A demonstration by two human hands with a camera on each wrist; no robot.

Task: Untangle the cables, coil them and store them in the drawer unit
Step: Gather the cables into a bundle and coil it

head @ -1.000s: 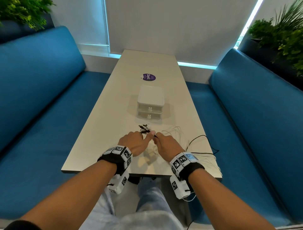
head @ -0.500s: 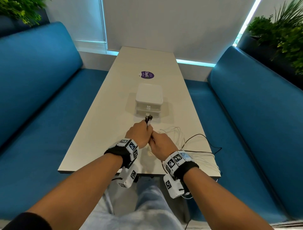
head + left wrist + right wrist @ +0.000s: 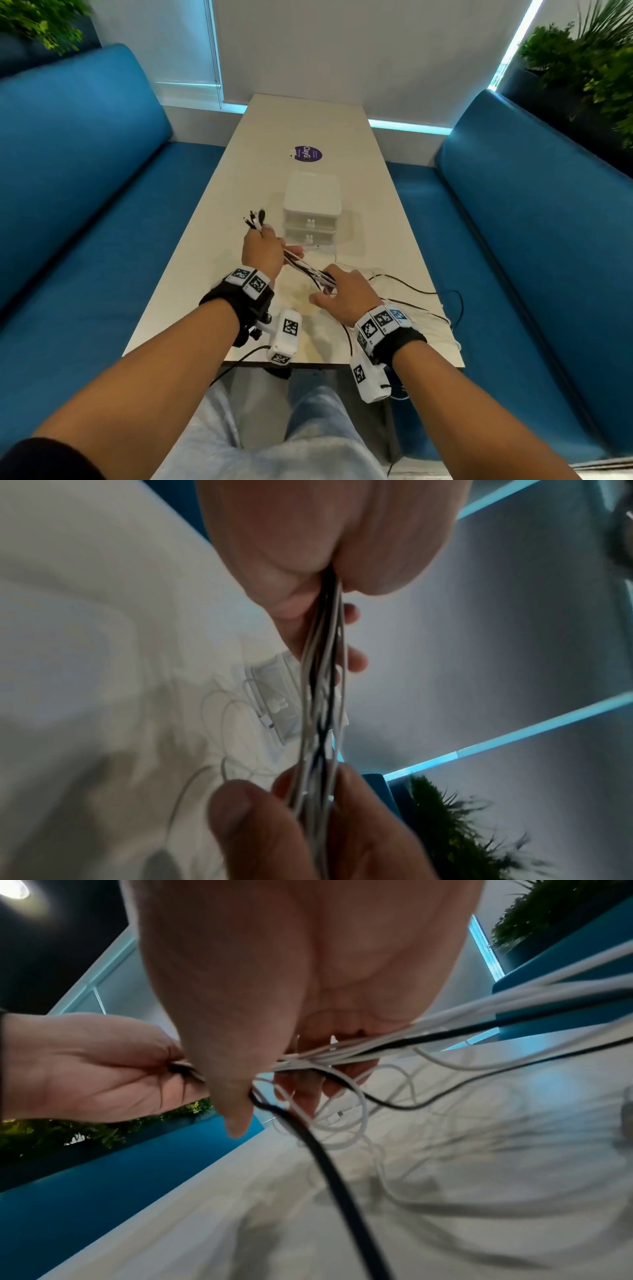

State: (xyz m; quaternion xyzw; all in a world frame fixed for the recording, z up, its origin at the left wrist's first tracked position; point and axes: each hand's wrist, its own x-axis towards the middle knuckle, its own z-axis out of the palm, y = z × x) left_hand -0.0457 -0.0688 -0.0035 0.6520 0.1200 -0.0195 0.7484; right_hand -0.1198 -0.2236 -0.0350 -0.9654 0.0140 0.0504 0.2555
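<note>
A bundle of white and black cables (image 3: pixel 305 267) stretches taut between my two hands above the white table (image 3: pixel 212 274). My left hand (image 3: pixel 263 240) is raised and grips the bundle near its plugs (image 3: pixel 255 219), which stick out above the fist. My right hand (image 3: pixel 329 284), lower and nearer, holds the same bundle, its fingers curled round the cables (image 3: pixel 342 1047). In the left wrist view the cables (image 3: pixel 325 669) run from my left palm down to the right hand's fingers (image 3: pixel 257 818). The white two-drawer unit (image 3: pixel 311 209) stands just beyond the hands, both drawers closed.
Loose cable loops (image 3: pixel 411 294) trail over the table's near right corner and its edge. A purple sticker (image 3: pixel 308 154) lies beyond the drawer unit. Blue sofas (image 3: pixel 85 205) flank the table on both sides, with plants behind them.
My hands have parted: the left rose and moved left with the plug ends, the right drew back along the bundle, which now runs stretched between them.
</note>
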